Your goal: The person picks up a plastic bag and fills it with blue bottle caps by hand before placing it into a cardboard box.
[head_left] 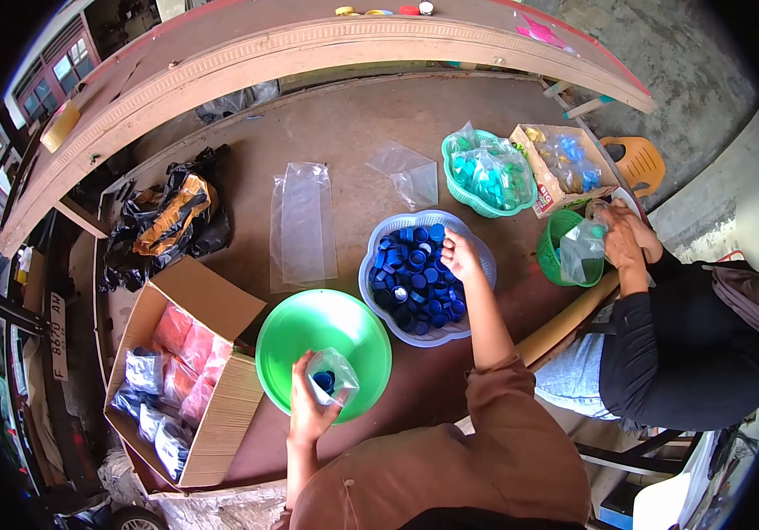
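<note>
My left hand [310,402] holds a clear plastic bag [340,367] over the green bowl [282,327]; dark blue caps [324,381] show inside the bag. My right hand [460,256] is over the right side of the lavender basket [367,265], which is filled with dark blue caps [415,278]. Its fingers are bent together, and whatever they may hold is too small to make out. Flat clear bags [304,225] lie on the table beyond the green bowl, with another clear bag [407,174] to their right.
An open cardboard box [238,397] with filled bags stands left, a black plastic bag [207,225] behind it. A turquoise basket [485,208] and small carton [543,199] stand back right. A co-worker's hands [625,238] hold a bag at a green basket [556,247]. A raised shelf [335,49] crosses behind.
</note>
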